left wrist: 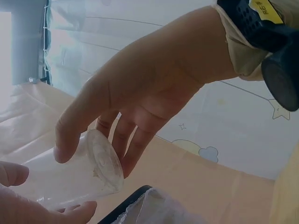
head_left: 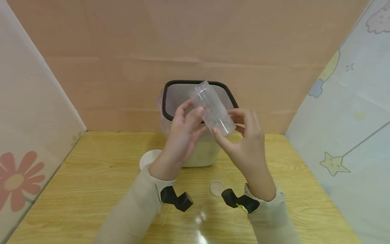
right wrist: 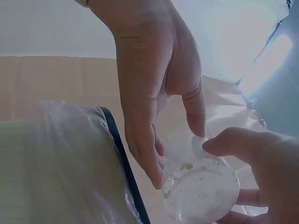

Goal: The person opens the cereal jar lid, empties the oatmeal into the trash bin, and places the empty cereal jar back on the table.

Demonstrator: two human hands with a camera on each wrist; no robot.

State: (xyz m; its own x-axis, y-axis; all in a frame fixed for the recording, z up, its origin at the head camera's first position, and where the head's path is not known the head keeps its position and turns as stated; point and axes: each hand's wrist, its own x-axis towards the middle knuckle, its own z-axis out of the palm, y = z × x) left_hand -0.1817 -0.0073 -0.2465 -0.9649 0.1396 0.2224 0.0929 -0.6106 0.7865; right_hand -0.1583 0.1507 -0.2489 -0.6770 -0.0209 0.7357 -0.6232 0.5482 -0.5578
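Note:
A clear plastic cup [head_left: 214,110] is tilted in front of the bin, its mouth toward the upper left and its base toward the lower right. Near the mouth end, my left hand [head_left: 182,135] grips it between thumb and fingers. My right hand [head_left: 249,140] holds the base end, thumb on the near side. Brownish specks show at the cup's base [right wrist: 201,191] in the right wrist view. Behind the cup stands a pale bin [head_left: 203,154] with a black rim and a translucent bag lining. Part of its opening is hidden by the cup and hands.
On the wooden table [head_left: 100,183], a white round dish or lid [head_left: 149,158] lies partly behind my left forearm. A clear disc, perhaps a lid [head_left: 217,188], lies between my wrists. A thin stick [head_left: 166,215] is nearer me. Walls enclose the table's back and sides.

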